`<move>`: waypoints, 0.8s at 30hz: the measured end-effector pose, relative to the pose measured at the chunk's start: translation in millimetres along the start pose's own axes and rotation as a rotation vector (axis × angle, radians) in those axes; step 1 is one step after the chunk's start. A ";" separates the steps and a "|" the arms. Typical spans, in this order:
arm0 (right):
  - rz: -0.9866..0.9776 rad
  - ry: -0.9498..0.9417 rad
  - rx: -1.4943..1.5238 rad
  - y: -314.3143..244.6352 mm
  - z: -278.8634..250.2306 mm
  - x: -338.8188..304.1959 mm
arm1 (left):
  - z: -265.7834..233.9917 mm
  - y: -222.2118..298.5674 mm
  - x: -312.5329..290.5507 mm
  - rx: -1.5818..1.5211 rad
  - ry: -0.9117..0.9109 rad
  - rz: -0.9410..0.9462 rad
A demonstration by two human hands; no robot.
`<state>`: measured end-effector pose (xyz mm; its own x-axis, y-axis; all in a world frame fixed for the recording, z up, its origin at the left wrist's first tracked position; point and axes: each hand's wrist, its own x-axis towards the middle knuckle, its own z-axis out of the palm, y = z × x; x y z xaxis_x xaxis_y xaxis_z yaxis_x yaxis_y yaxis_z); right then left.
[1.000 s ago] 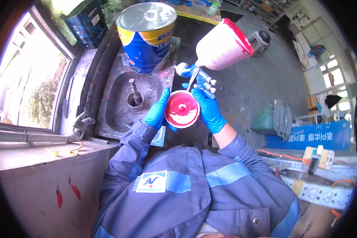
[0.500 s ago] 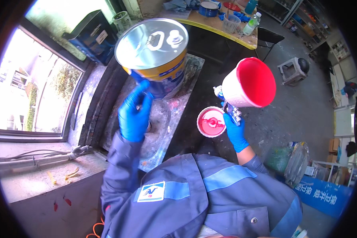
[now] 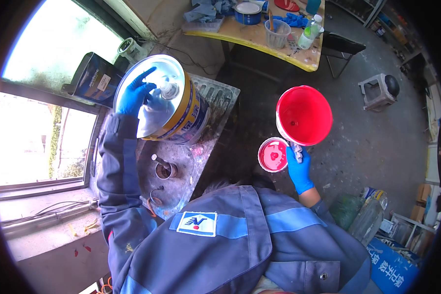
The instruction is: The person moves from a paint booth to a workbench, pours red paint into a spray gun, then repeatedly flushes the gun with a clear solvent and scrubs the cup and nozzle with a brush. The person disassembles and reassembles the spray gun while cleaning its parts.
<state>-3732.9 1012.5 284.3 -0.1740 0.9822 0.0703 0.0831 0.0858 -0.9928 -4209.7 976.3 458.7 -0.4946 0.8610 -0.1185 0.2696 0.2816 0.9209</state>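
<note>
A large metal can point(image 3: 197, 113) with a silver top and yellow-and-blue sides stands tilted on the stained bench point(image 3: 193, 164). My left hand point(image 3: 136, 95), gloved in blue, is on its top beside the spout cap point(image 3: 169, 90). Its fingers bend over where the carry handle is, which they hide; one finger points outward. Over on the right, my gloved right hand point(image 3: 300, 171) grips a metal spray gun point(image 3: 296, 151), partly hidden under a white cup point(image 3: 305, 115) with a red inside. Close by that hand is a round white-rimmed lid point(image 3: 273, 155) smeared red; whether I hold it, I cannot tell.
A small can with a brush point(image 3: 165, 169) stands on the bench. Behind the metal can is a dark box point(image 3: 94, 80) by the window. A yellow-edged table point(image 3: 250, 39) holds a plastic cup, a bottle and blue gloves. A stool point(image 3: 377, 93) stands at the right.
My left hand has moved from beside the can onto its top, and the can now leans. The red cup has turned its opening more toward me. The view has shifted.
</note>
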 end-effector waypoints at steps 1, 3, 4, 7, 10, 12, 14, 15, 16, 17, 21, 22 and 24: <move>-0.023 0.027 -0.012 0.1 1.5 2.7 | 3.0 2.8 -0.9 0.004 0.014 -0.066; 0.008 0.027 -0.043 -0.7 4.0 9.4 | 18.1 2.2 -1.4 0.066 -0.032 0.042; 0.025 0.028 -0.063 -1.8 5.1 11.5 | 18.9 3.5 -1.9 0.221 -0.020 -0.025; 0.066 0.032 -0.099 -6.7 12.8 19.8 | 26.8 0.5 -3.7 -0.060 0.006 -0.129; -0.008 0.071 -0.078 -14.9 31.3 27.1 | 26.6 -4.3 -6.2 -0.077 0.018 -0.034; 0.000 0.081 -0.136 -22.9 44.9 29.3 | 25.0 -7.6 -4.8 -0.093 -0.049 -0.006; 0.094 0.068 -0.229 -31.1 54.8 32.2 | 24.7 -11.5 -2.2 -0.103 -0.079 -0.026; 0.053 0.038 -0.235 -34.0 59.3 33.9 | 25.1 -13.7 -0.8 -0.106 -0.075 -0.035; 0.048 0.015 -0.248 -35.6 62.7 35.3 | 25.5 -15.5 -0.1 -0.092 -0.083 0.021; 0.044 -0.012 -0.260 -36.2 64.5 36.9 | 25.1 -16.8 0.7 -0.191 -0.071 0.048; 0.012 -0.103 -0.230 -25.8 61.5 48.3 | 21.0 -14.5 -1.7 -0.280 0.158 0.022; -0.003 -0.141 -0.268 -21.3 57.1 53.1 | 22.2 -12.9 -3.3 -0.306 0.222 0.037; 0.002 -0.187 -0.301 -10.5 47.5 63.4 | 27.4 -9.2 -6.0 -0.500 0.332 0.037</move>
<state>-3791.5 1065.9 294.6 -0.3484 0.9371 0.0220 0.3638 0.1568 -0.9182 -4186.6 980.2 440.8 -0.7457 0.6654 -0.0353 -0.0902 -0.0484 0.9947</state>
